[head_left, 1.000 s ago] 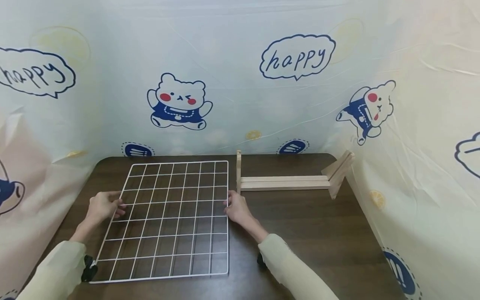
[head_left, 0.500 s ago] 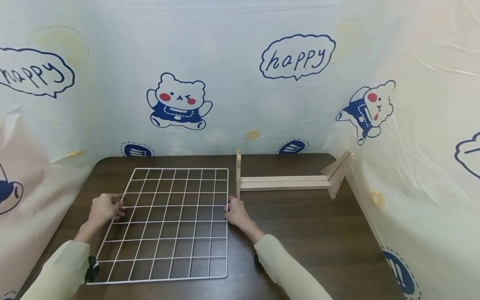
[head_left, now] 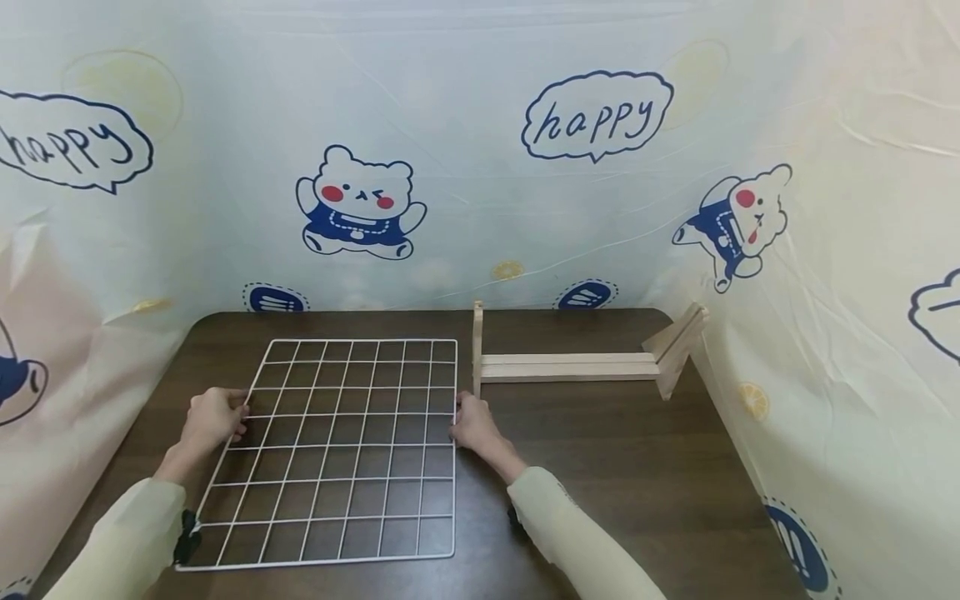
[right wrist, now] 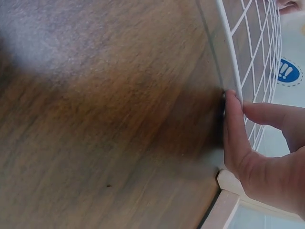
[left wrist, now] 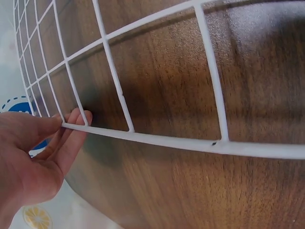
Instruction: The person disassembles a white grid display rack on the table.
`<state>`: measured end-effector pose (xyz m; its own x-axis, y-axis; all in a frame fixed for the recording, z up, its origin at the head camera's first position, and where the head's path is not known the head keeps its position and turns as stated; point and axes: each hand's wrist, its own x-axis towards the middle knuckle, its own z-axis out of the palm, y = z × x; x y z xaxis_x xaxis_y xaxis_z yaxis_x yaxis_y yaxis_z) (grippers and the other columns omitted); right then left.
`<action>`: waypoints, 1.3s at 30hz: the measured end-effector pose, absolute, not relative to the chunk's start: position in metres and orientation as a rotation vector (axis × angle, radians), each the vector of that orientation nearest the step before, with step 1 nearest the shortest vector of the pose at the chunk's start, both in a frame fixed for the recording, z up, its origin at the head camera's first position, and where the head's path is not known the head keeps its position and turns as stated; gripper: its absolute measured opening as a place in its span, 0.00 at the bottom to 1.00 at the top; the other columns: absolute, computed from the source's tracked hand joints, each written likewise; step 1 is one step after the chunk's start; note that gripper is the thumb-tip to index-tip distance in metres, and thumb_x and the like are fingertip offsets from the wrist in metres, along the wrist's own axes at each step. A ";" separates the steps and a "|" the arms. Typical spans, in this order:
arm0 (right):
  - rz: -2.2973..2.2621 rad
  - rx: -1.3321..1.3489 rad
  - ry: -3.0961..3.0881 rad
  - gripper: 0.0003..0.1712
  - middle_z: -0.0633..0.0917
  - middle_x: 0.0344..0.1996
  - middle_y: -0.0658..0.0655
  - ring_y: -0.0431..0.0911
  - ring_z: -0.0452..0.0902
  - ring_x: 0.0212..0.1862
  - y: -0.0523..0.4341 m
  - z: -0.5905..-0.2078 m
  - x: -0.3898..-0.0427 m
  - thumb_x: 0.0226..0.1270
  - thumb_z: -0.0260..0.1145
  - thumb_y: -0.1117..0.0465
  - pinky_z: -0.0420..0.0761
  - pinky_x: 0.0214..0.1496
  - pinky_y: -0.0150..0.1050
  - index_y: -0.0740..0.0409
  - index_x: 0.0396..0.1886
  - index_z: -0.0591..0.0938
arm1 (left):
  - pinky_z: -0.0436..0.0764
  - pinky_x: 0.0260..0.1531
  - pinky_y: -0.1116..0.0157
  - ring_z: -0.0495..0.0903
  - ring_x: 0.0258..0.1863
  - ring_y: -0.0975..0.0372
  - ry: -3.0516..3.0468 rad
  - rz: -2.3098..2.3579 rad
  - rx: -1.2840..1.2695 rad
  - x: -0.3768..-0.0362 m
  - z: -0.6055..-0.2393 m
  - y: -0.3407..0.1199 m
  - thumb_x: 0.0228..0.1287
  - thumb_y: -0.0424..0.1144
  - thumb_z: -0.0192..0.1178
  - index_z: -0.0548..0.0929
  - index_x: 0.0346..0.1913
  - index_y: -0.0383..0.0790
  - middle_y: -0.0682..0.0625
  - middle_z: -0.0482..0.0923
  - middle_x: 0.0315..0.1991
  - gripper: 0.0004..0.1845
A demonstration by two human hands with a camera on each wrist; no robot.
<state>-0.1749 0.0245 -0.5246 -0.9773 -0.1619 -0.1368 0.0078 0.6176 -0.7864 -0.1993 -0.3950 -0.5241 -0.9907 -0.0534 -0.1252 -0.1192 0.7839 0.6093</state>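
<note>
A white wire grid panel (head_left: 352, 446) lies on the dark wooden table (head_left: 637, 467) in the head view. My left hand (head_left: 238, 414) holds its left edge about halfway along. In the left wrist view that left hand (left wrist: 71, 121) pinches the outer wire (left wrist: 190, 145) between thumb and fingers. My right hand (head_left: 455, 423) holds the panel's right edge, level with the left one. Seen from the right wrist, the right hand (right wrist: 240, 107) has its fingertips curled on the edge wire (right wrist: 228, 52), close to the tabletop.
A pale wooden stand (head_left: 570, 367) made of long slats with upright end pieces lies just beyond my right hand at the back right. Printed plastic sheeting (head_left: 450, 167) walls in the table at the back and both sides.
The panel's far edge has come down toward the table and the panel has slid slightly toward me. Both hands keep their hold on the side edges.
</note>
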 end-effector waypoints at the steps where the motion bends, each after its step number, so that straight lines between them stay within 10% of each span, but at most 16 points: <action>1: -1.265 -0.130 2.662 0.29 0.76 0.18 0.50 0.40 0.72 0.20 0.024 -0.524 -0.175 0.45 0.65 0.81 0.77 0.22 0.32 0.76 0.52 0.74 | 0.83 0.16 0.60 0.82 0.17 0.55 2.875 0.977 -0.139 -0.199 -0.524 -0.395 0.64 0.24 0.50 0.70 0.56 0.13 0.34 0.84 0.29 0.20; 8: -1.116 -0.123 2.722 0.20 0.80 0.24 0.61 0.52 0.78 0.26 0.020 -0.521 -0.176 0.44 0.67 0.79 0.80 0.24 0.40 0.68 0.39 0.73 | 0.75 0.16 0.60 0.81 0.15 0.58 2.940 0.742 -0.084 -0.198 -0.519 -0.395 0.65 0.28 0.54 0.73 0.57 0.18 0.41 0.83 0.25 0.20; 15: -0.985 -0.075 2.732 0.28 0.83 0.34 0.70 0.56 0.82 0.31 0.014 -0.522 -0.180 0.44 0.68 0.77 0.82 0.28 0.43 0.69 0.48 0.71 | 0.75 0.18 0.48 0.80 0.27 0.38 3.050 0.523 0.028 -0.199 -0.520 -0.395 0.60 0.27 0.57 0.79 0.51 0.22 0.21 0.76 0.43 0.17; 23: -0.851 -0.076 2.774 0.37 0.83 0.36 0.73 0.58 0.82 0.32 0.008 -0.518 -0.179 0.49 0.64 0.76 0.82 0.26 0.45 0.75 0.63 0.66 | 0.76 0.20 0.43 0.79 0.30 0.32 3.084 0.429 0.072 -0.200 -0.525 -0.393 0.58 0.25 0.56 0.80 0.48 0.23 0.20 0.76 0.39 0.15; 39: -0.687 -0.080 2.882 0.26 0.85 0.35 0.70 0.60 0.84 0.36 0.001 -0.521 -0.179 0.54 0.64 0.72 0.84 0.30 0.49 0.73 0.55 0.72 | 0.73 0.14 0.45 0.77 0.20 0.37 3.117 0.319 0.201 -0.205 -0.526 -0.390 0.52 0.23 0.56 0.78 0.22 0.29 0.29 0.77 0.22 0.05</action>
<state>-0.1791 0.0007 -0.5214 -0.9827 -0.0930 -0.1601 -0.0108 0.8920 -0.4519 -0.2049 -0.3903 -0.5259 -0.9918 0.1271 0.0110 0.1267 0.9712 0.2018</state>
